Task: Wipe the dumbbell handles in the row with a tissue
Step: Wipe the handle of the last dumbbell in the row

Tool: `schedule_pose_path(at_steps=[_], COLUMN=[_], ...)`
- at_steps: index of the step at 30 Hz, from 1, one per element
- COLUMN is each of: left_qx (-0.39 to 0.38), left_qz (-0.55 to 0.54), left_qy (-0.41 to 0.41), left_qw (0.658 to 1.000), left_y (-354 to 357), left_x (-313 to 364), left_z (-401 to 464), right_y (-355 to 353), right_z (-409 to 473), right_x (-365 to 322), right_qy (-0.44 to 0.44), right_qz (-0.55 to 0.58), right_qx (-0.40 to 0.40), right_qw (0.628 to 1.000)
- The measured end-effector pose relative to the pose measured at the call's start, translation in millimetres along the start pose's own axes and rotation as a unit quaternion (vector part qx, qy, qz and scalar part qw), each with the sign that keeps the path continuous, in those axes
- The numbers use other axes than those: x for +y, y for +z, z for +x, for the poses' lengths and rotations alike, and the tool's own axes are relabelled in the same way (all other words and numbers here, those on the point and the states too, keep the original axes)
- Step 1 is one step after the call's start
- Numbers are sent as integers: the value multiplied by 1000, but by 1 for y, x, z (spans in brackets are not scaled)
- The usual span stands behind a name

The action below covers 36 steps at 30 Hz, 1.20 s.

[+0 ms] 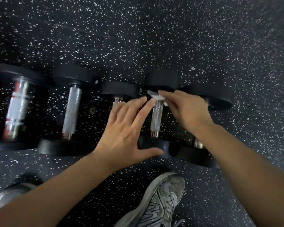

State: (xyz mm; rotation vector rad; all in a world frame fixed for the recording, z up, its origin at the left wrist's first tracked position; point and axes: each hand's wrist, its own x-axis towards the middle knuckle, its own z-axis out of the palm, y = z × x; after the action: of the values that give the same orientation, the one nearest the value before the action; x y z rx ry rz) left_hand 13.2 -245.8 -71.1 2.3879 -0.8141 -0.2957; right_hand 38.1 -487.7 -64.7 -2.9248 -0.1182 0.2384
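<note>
Several black dumbbells with silver knurled handles lie in a row on the speckled floor. My right hand pinches a small white tissue against the far end of one dumbbell handle, the second from the right. My left hand hovers with fingers spread just left of that handle; its thumb rests on the near black weight head. It covers most of the neighbouring handle. Further left lie a slim handle and a thick chrome handle with red bands. My right forearm hides most of the rightmost dumbbell.
Black rubber flooring with white flecks spreads all around. My grey sneaker stands just in front of the row, and the toe of my other shoe shows at the lower left.
</note>
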Motion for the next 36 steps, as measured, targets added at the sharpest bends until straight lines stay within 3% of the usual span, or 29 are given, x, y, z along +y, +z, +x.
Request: schedule_pose_path(at_steps=[3, 7, 14, 19, 25, 32, 36], left_qx=[-20, -25, -89, -148, -137, -70, -57], left_qz=[27, 21, -10, 17, 69, 59, 87], left_qy=[-1, -42, -76, -62, -25, -73, -119], left_qw=[999, 999, 993, 987, 988, 993, 987], left_y=[14, 17, 10, -29, -77, -12, 16], left_x=[0, -4, -3, 8, 25, 27, 23], left_z=[2, 3, 7, 19, 32, 14, -3], right_y=[11, 15, -9, -44, -52, 2, 18], right_z=[1, -12, -38, -37, -27, -4, -9], right_x=[1, 0, -18, -6, 9, 5, 9], right_qy=[-12, -32, -115, -52, 2, -6, 0], right_qz=[-14, 56, 18, 7, 28, 32, 134], right_qx=[-17, -52, -273, -194, -130, -69, -60], right_qw=[1000, 997, 955, 980, 991, 997, 989])
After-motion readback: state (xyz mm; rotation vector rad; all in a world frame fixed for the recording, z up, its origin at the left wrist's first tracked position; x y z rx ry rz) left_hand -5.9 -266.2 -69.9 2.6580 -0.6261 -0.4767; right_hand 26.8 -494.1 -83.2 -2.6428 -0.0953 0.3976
